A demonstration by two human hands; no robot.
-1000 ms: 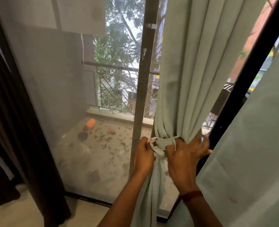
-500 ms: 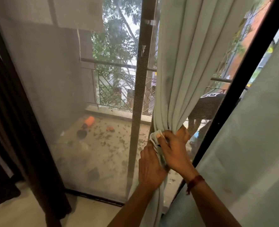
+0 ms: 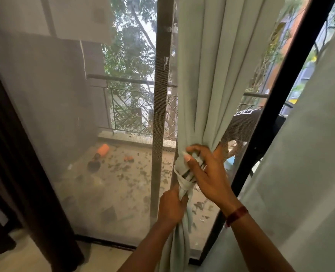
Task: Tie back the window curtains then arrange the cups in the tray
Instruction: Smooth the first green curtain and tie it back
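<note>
A pale green curtain [image 3: 217, 71] hangs in front of the sliding window, gathered into a narrow bunch at waist height. A fabric tie band [image 3: 183, 178] of the same colour is wrapped around the bunch. My right hand [image 3: 205, 169] grips the gathered curtain at the wrap, thumb on the front of the band. Just below it, my left hand [image 3: 171, 208] grips the hanging lower part of the curtain with the band's tail. No cups or tray are in view.
A dark brown curtain [image 3: 25, 173] hangs at the left. A second pale green curtain [image 3: 300, 173] fills the right side. The mesh screen's post [image 3: 159, 107] and a black window frame [image 3: 276, 107] flank the bunch. Outside is a littered balcony floor [image 3: 115, 173].
My left hand has slid down from beside the knot to below it, pulling the fabric downward. My right hand has shifted onto the front of the wrap. The band looks tighter.
</note>
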